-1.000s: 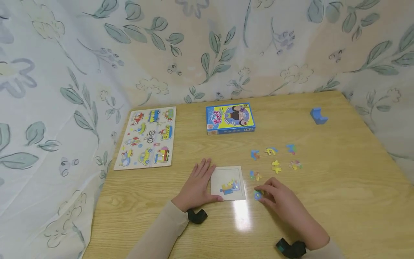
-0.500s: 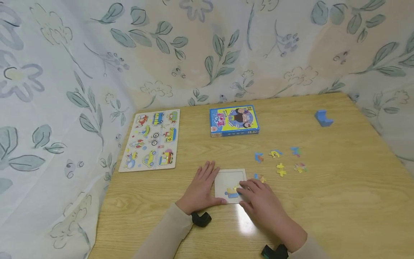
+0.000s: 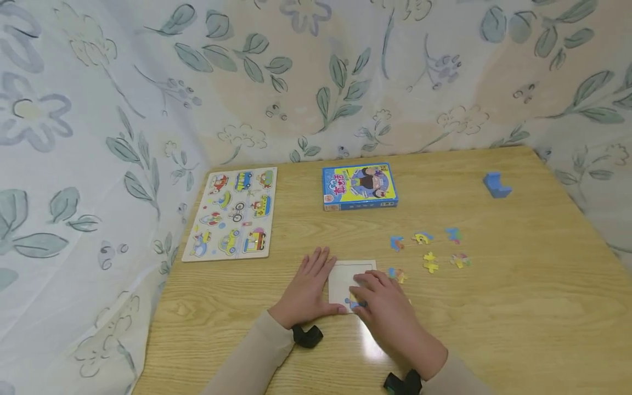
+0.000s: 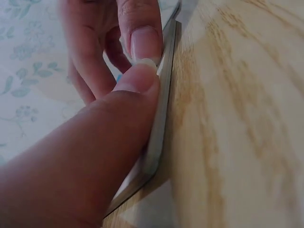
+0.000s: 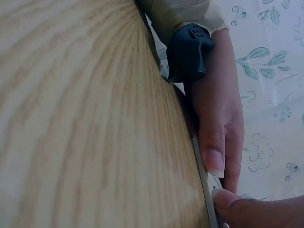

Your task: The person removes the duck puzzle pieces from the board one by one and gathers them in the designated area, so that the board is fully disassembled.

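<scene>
My left hand (image 3: 307, 288) lies flat against the left side of a small square puzzle tray (image 3: 340, 271), fingers spread and thumb along its front edge. The left thumb (image 4: 128, 99) presses on the tray edge in the left wrist view. Over the tray's lower right, my right hand (image 3: 387, 307) has its fingers bent down, pinching a small puzzle piece mostly hidden beneath them. A bit of blue puzzle piece (image 3: 351, 303) shows at the fingertips. Both thumb tips nearly meet in the left wrist view.
Several loose puzzle pieces (image 3: 430, 262) lie right of the tray. A vehicle picture board (image 3: 232, 214) lies at the left, a blue-and-yellow box (image 3: 360, 186) at the back, and a blue block (image 3: 496, 185) at the far right. A floral curtain (image 3: 296, 82) borders the table.
The right hand has moved left from the loose pieces with a small blue piece, and is now over the tray, covering its assembled pieces. The left hand stays at the tray; the view shifts slightly.
</scene>
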Demonstrator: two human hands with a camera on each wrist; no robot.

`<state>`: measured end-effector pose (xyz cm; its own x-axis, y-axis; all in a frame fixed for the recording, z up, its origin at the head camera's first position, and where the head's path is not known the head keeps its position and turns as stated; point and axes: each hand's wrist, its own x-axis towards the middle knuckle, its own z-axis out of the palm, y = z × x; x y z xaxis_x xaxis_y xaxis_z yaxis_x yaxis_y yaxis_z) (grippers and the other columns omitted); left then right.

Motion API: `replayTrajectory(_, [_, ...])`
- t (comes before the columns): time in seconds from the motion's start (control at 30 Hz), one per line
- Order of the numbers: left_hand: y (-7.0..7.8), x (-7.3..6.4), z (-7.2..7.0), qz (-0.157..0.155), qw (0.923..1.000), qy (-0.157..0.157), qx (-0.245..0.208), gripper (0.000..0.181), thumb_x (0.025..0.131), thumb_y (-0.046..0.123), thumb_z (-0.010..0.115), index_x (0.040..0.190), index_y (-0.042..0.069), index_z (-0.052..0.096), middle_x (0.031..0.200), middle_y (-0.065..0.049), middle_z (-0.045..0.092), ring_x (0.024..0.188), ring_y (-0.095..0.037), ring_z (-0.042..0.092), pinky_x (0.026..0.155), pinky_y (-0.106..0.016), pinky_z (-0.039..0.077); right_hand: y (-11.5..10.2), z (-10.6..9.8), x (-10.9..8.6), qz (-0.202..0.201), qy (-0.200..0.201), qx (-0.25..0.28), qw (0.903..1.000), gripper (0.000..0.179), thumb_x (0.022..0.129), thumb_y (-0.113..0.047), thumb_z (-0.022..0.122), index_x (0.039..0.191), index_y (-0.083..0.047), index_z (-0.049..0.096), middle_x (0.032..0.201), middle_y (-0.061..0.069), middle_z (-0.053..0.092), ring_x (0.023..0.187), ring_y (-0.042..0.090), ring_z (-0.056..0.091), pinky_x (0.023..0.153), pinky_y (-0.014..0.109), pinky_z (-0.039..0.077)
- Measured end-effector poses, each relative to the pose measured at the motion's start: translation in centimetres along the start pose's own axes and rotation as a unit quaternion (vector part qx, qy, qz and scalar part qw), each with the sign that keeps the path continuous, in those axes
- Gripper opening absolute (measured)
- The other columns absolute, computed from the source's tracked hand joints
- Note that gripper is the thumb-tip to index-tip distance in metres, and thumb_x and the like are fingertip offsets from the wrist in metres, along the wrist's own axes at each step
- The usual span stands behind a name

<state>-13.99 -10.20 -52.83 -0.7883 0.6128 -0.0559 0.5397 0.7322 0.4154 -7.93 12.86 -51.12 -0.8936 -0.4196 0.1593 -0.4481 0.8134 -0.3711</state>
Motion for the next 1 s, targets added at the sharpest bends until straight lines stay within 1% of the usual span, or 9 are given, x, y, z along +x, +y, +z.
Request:
replayTrajectory(0.13, [0.2,0.0,0.1,0.007,1.0000,-0.001,0.002,0.114,0.086,0.070,0.074,0.166,0.004,0.026,0.174,-0.015,0.009,0.161,-0.030,0.001,0.129,-0.052,0.006,0.2,0.3,0.1,-0.009,0.022,0.025,0.9994,0.029,0.083,-0.019,0.091,0.110,-0.018,0.080,0.129,0.000,0.067,0.127,0.029,0.055,0.104,0.056,0.050])
replayTrajectory(0.23, [0.2,0.0,0.1,0.006,1.0000,0.000,0.003,0.113,0.086,0.069,0.074,0.166,0.005,0.026,0.174,-0.015,0.010,0.161,-0.030,0.001,0.129,-0.051,0.006,0.3,0.3,0.1,-0.029,0.052,0.059,0.9965,0.027,0.078,-0.015,0.093,0.100,-0.019,0.077,0.112,-0.006,0.070,0.113,0.021,0.059,0.096,0.047,0.054])
replayTrajectory(0.37, [0.3,0.0,0.0,0.001,1.0000,0.000,0.002,0.113,0.086,0.069,0.075,0.166,0.005,0.026,0.175,-0.014,0.010,0.161,-0.029,0.001,0.129,-0.050,0.005,0.5,-0.1,-0.1,-0.037,0.079,0.153,0.9844,0.025,0.080,-0.006,0.090,0.093,-0.020,0.073,0.094,-0.014,0.066,0.089,0.006,0.061,0.078,0.030,0.057])
replayTrajectory(0.5, [0.3,0.0,-0.1,-0.006,1.0000,-0.004,-0.001,0.114,0.085,0.070,0.075,0.166,0.006,0.025,0.175,-0.013,0.008,0.161,-0.028,-0.001,0.129,-0.050,0.005,1.7,-1.8,-0.7,-0.041,0.117,0.230,0.9653,0.026,0.081,0.003,0.086,0.097,-0.015,0.078,0.089,-0.013,0.065,0.076,0.001,0.060,0.063,0.023,0.058])
replayTrajectory(0.57, [0.3,0.0,-0.2,-0.010,0.9999,-0.009,-0.004,0.116,0.085,0.070,0.075,0.167,0.007,0.023,0.175,-0.012,0.006,0.161,-0.027,-0.003,0.129,-0.049,0.003,2.8,-3.0,-1.3,-0.036,0.136,0.232,0.9625,0.027,0.079,0.005,0.086,0.099,-0.012,0.079,0.089,-0.011,0.066,0.071,0.001,0.059,0.059,0.021,0.057])
replayTrajectory(0.63, [0.3,0.0,-0.2,-0.013,0.9998,-0.011,-0.004,0.116,0.085,0.071,0.075,0.167,0.007,0.022,0.176,-0.012,0.005,0.161,-0.026,-0.004,0.129,-0.048,0.003,4.3,-4.3,-2.1,-0.018,0.144,0.214,0.9659,0.027,0.079,0.006,0.086,0.099,-0.011,0.080,0.088,-0.011,0.067,0.068,0.001,0.057,0.056,0.021,0.055])
replayTrajectory(0.73, [0.3,0.0,-0.2,-0.018,0.9997,-0.014,-0.005,0.117,0.084,0.070,0.075,0.167,0.008,0.021,0.176,-0.011,0.004,0.161,-0.025,-0.005,0.129,-0.046,0.000,6.6,-5.9,-3.6,0.034,0.127,0.168,0.9769,0.027,0.078,0.003,0.088,0.101,-0.011,0.081,0.090,-0.011,0.068,0.070,0.001,0.057,0.058,0.021,0.055])
replayTrajectory(0.83, [0.3,0.0,-0.3,-0.016,0.9998,-0.013,-0.008,0.117,0.085,0.070,0.075,0.167,0.008,0.021,0.176,-0.011,0.004,0.161,-0.025,-0.005,0.129,-0.046,0.000,8.6,-7.1,-5.1,0.086,0.078,0.133,0.9842,0.032,0.078,-0.001,0.090,0.107,-0.009,0.082,0.094,-0.009,0.068,0.074,0.003,0.057,0.062,0.022,0.055])
replayTrajectory(1.0, [0.4,0.0,-0.2,-0.011,0.9998,-0.013,-0.008,0.117,0.085,0.070,0.075,0.167,0.007,0.021,0.176,-0.012,0.004,0.161,-0.025,-0.005,0.129,-0.047,0.002,10.3,-7.3,-7.0,0.125,0.009,0.144,0.9817,0.039,0.081,-0.003,0.089,0.118,-0.008,0.079,0.101,-0.006,0.069,0.080,0.005,0.058,0.068,0.024,0.057])
